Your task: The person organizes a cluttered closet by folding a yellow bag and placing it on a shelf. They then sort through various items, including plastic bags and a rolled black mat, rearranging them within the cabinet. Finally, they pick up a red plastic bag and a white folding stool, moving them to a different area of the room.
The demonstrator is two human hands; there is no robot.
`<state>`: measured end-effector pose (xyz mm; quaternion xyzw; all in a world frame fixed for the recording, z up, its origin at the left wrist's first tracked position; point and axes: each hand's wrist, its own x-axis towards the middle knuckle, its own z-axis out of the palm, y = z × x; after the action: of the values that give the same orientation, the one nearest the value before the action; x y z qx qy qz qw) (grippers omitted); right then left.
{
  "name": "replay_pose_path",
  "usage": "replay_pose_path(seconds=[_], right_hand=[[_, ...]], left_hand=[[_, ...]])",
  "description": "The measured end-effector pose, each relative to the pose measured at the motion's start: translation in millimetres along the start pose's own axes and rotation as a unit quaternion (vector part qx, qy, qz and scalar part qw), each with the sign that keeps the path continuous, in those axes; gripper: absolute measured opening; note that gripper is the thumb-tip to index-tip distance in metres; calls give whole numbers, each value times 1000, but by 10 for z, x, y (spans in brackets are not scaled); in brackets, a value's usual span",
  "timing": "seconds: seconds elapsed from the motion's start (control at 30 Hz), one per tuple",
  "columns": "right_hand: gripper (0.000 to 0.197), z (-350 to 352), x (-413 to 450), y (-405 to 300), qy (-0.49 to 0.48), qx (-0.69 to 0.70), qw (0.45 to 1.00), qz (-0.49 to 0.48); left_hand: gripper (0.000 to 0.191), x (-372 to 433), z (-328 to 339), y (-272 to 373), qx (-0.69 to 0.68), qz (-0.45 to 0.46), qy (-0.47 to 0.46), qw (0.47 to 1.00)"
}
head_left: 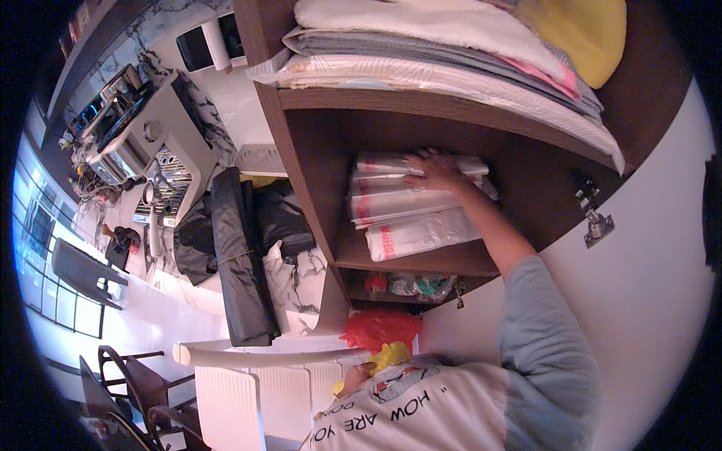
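Note:
Reaching into a dark wood cupboard, my right hand lies on the upper end of a row of folded clear plastic bags with red print. Its fingers are spread over the plastic. Low in the view, my left hand is closed around a crumpled yellow plastic bag close to my shirt. Just beyond it is a red plastic bag. A rolled bundle of black plastic bags, with a band around it, lies on the marble-patterned counter, over more black plastic.
Folded cloths and a yellow item fill the shelf above. A lower compartment holds bagged items. The white cupboard door stands open at right. An espresso machine is at left, with a white ladder-like frame and chairs below.

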<state>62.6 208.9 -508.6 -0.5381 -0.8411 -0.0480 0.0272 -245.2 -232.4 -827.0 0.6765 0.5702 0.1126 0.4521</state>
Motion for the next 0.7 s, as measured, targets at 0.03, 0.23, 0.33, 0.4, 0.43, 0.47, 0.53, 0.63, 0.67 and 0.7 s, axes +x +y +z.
replay_pose_path(seconds=[0.03, 0.23, 0.33, 0.4, 0.43, 0.47, 0.53, 0.63, 0.67, 0.7], right_hand=[[80, 3, 39, 40, -5, 4, 1000, 2], [92, -279, -117, -300, -139, 41, 988, 45], [90, -205, -319, -462, -120, 43, 991, 41], [90, -193, -339, -408, -123, 51, 991, 17], [90, -214, -315, -347, -119, 61, 991, -6], [90, -135, -223, -270, -113, 59, 992, -6], [91, 105, -41, -128, -41, 42, 998, 14], [92, 13, -7, -244, -117, 72, 989, 46], [92, 13, -80, -318, -125, 79, 988, 49], [93, -41, -149, -354, -115, 106, 986, 51]], left_hand=[[37, -12, 40, -24, 27, -29, -27, 999], [32, -154, -174, 285, -63, 2, 36, 997], [34, -193, -287, 445, -57, -25, 48, 997], [35, -192, -345, 487, -15, -75, 29, 997], [35, -166, -307, 366, -13, -71, 34, 997], [35, -140, -244, 219, -42, -50, 48, 997], [36, -133, -182, 169, -74, -29, 59, 995], [35, -254, -310, 353, -63, -57, 61, 995], [34, -262, -376, 426, -43, -48, 46, 997], [33, -257, -453, 524, -23, -33, 33, 999]])
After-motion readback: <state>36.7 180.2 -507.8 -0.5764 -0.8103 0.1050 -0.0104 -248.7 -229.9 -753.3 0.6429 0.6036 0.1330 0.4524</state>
